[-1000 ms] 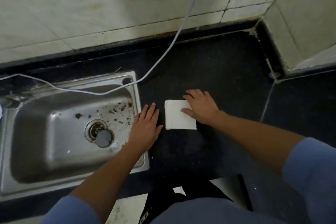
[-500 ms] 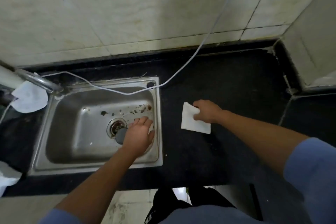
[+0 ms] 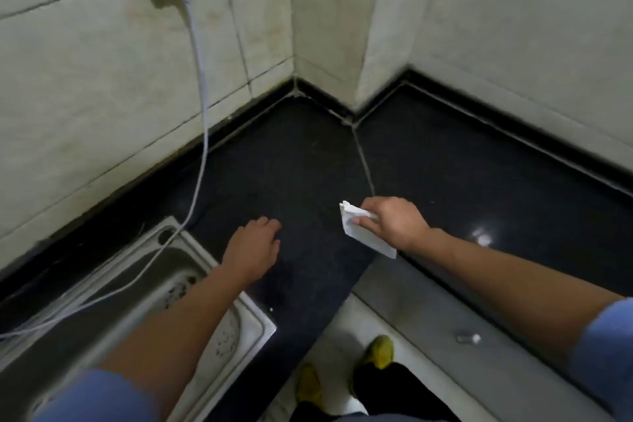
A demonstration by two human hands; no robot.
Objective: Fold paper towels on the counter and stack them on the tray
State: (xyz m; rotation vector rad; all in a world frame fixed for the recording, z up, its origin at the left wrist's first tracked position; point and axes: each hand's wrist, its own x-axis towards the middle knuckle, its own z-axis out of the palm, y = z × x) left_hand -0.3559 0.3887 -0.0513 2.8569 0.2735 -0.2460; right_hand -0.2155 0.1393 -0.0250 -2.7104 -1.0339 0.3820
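Right hand [image 3: 394, 223] grips a folded white paper towel [image 3: 363, 238] over the dark desk [image 3: 301, 164]; left hand [image 3: 255, 247] holds nothing, its fingers loosely curled

The towel is a narrow, flattened white strip of several layers, with loose, slightly ragged edges showing at its far end and a sharp corner at its near end. Its long axis slants from upper left to lower right in the view, the ragged end pointing away toward the tiled wall corner. The thumb lies across it and the fingers curl behind. It sits near the desk's front edge, by the seam between the two slabs; whether it touches the surface cannot be told. The left hand hovers just right of the steel sink [image 3: 191, 271], well apart from the towel
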